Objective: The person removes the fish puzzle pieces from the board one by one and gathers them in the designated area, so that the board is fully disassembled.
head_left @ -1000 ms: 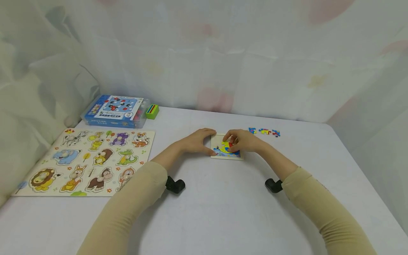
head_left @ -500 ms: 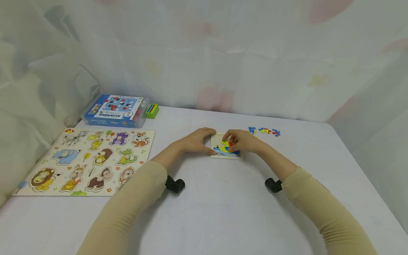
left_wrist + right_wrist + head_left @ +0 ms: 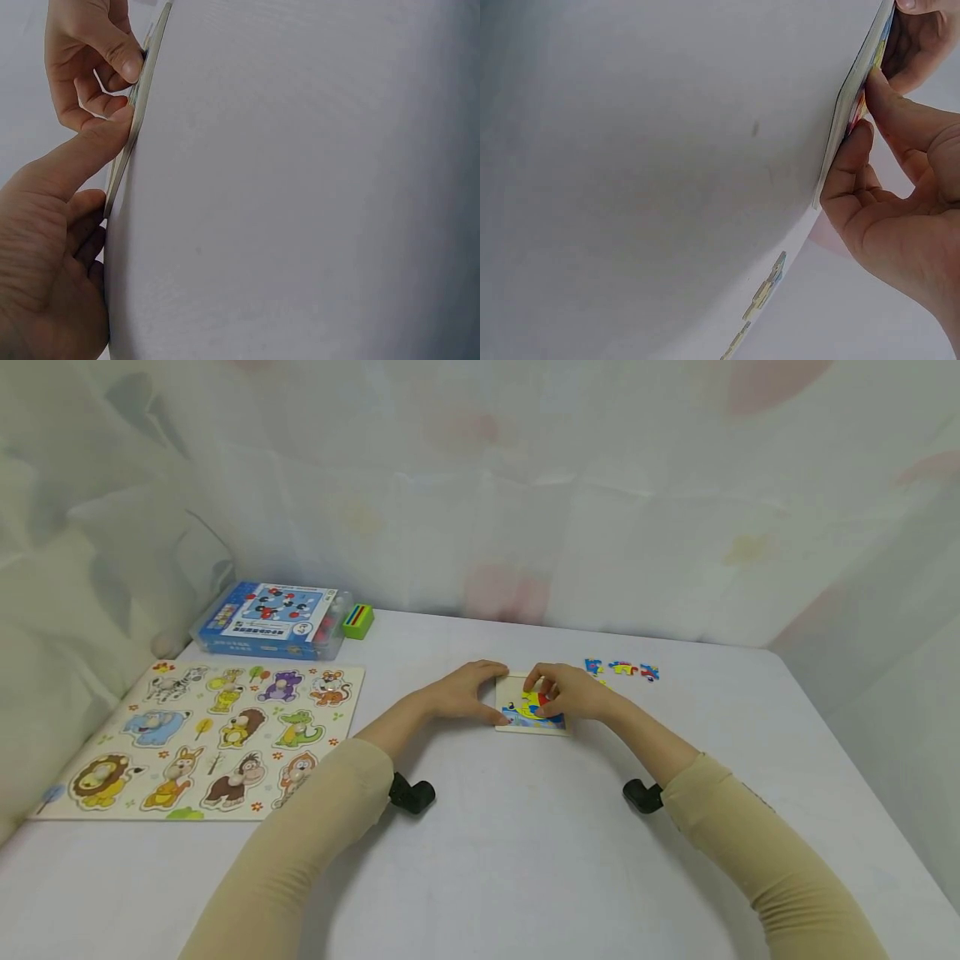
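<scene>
A small square wooden puzzle tray lies mid-table, its lower part filled with blue, yellow and red puzzle pieces. My left hand holds the tray's left side, thumb near the lower corner and fingers at the upper one; the left wrist view shows the thumb over the tray's edge. With thumb and fingers my right hand pinches a puzzle piece at the tray's right side. That piece is mostly hidden by the fingers. In the right wrist view, red and yellow show beneath the fingertips.
Several loose puzzle pieces lie behind my right hand. To the left is a large animal peg puzzle board, with a blue boxed molecule set and a green block behind it. Curtains close off the back.
</scene>
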Available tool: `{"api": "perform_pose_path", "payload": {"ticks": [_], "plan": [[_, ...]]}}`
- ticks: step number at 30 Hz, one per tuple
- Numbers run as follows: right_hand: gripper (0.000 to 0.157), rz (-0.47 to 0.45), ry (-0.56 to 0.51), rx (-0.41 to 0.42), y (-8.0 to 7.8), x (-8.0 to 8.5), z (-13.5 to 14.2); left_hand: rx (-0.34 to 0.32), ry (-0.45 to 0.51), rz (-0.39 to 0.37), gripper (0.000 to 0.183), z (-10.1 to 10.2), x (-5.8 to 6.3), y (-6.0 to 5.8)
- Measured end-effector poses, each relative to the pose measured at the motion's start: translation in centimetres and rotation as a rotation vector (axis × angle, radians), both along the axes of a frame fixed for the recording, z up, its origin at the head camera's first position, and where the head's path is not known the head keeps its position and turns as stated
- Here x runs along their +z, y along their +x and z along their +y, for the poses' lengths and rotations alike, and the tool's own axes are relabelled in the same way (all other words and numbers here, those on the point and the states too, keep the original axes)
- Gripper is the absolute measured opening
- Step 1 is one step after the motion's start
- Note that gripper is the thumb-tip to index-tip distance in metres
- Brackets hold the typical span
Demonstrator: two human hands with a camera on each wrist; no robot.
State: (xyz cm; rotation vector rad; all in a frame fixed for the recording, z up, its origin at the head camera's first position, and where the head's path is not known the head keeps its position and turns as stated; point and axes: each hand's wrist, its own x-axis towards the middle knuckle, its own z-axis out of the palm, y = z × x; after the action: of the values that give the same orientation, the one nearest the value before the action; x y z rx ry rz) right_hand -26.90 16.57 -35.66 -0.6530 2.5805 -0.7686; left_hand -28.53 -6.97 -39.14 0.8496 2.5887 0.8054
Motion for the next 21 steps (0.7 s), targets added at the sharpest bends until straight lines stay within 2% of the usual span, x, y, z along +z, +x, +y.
{"api": "perform_pose_path", "payload": {"ticks": [13,21], "plan": [[0.034,0.033,-0.02,0.014,-0.07,-0.07,-0.02,0.007,0.002,-0.01,0.09,0.02,-0.03,-0.12],[0.028,0.034,-0.044,0.008,0.19,-0.13,-0.06,0.005,0.01,-0.012,0.09,0.03,0.07,-0.06]]}}
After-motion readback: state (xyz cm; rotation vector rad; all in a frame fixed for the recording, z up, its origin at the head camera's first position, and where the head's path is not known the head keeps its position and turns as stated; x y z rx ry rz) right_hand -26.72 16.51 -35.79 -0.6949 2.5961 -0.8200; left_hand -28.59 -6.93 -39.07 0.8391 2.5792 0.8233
